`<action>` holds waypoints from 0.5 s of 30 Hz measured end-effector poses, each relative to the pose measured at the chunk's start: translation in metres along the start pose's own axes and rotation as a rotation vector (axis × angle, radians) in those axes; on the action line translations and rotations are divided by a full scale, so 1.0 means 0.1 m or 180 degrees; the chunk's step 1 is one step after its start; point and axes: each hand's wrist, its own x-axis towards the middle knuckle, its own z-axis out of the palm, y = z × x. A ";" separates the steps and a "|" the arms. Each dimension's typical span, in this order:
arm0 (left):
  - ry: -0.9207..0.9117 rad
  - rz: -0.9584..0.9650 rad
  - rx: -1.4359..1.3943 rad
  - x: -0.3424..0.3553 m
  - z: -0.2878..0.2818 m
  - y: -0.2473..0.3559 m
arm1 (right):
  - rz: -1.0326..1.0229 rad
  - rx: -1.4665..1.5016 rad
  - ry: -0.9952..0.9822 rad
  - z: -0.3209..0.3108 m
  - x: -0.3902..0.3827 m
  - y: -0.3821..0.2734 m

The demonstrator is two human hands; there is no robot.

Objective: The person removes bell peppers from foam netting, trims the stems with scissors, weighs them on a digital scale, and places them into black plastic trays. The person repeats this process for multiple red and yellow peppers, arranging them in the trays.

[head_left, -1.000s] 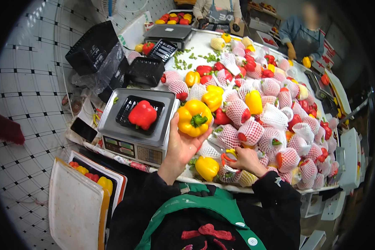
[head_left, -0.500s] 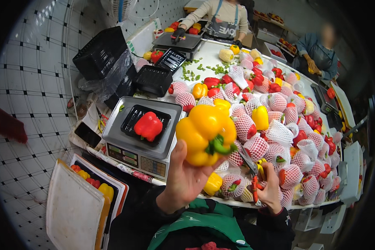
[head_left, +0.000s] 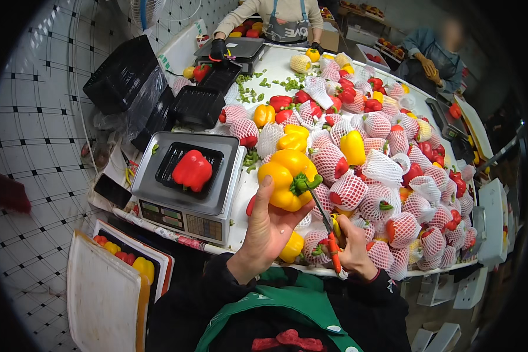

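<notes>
A yellow bell pepper [head_left: 284, 176] with a green stem rests in the fingers of my left hand [head_left: 265, 232], held up above the near edge of the table. My right hand [head_left: 356, 253] grips scissors [head_left: 332, 242] with red-orange and yellow handles. Their blades point up to the pepper's stem; whether they touch it I cannot tell. To the left, a red bell pepper [head_left: 192, 171] sits in a black tray [head_left: 164, 170] on a digital scale [head_left: 232, 186].
Many bell peppers in foam nets [head_left: 387, 202] cover the table to the right. Black trays [head_left: 123, 73] are stacked at the far left. Below the scale stands a white box [head_left: 108, 287] holding peppers. Two co-workers [head_left: 284, 20] stand across the table. Green stem scraps [head_left: 258, 88] lie scattered.
The yellow pepper has moved lower and away from the camera in my left hand. My right hand has brought the scissors leftward, so the blades are now at its stem.
</notes>
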 end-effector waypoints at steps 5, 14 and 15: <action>0.0068 0.0605 0.0350 0.00 -0.04 0.00 | -0.0457 -0.0663 0.0835 0.06 -0.04 0.28; -0.0755 0.0659 0.0972 -0.96 0.40 0.26 | 0.0125 -0.2371 0.0551 0.10 -0.02 0.84; -0.0696 0.0648 0.0963 -0.90 0.37 0.23 | 0.0182 -0.2032 0.0459 0.03 -0.04 0.85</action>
